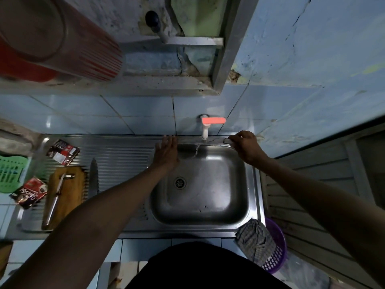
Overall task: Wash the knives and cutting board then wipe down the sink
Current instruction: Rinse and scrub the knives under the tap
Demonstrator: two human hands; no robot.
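The steel sink (253, 184) has a bare basin with a drain (180, 182). A thin stream of water (196, 151) falls from the white tap (204, 133) with its red lever. My left hand (166, 153) lies flat with straight fingers on the sink's back left rim. My right hand (243, 146) grips a small pale object (227, 141) at the back right rim. On the ribbed drainboard to the left lies a wooden cutting board (68, 195) with a metal-handled knife (55, 200) on it. A second knife (93, 178) lies beside the board.
Two dark red sachet packs (62, 152) (29, 196) lie on the drainboard. A green plastic rack (11, 174) stands at far left. A checked cloth (255, 239) hangs at the sink's front right corner over a purple basket (276, 249). A red bucket (52, 36) sits on the shelf above.
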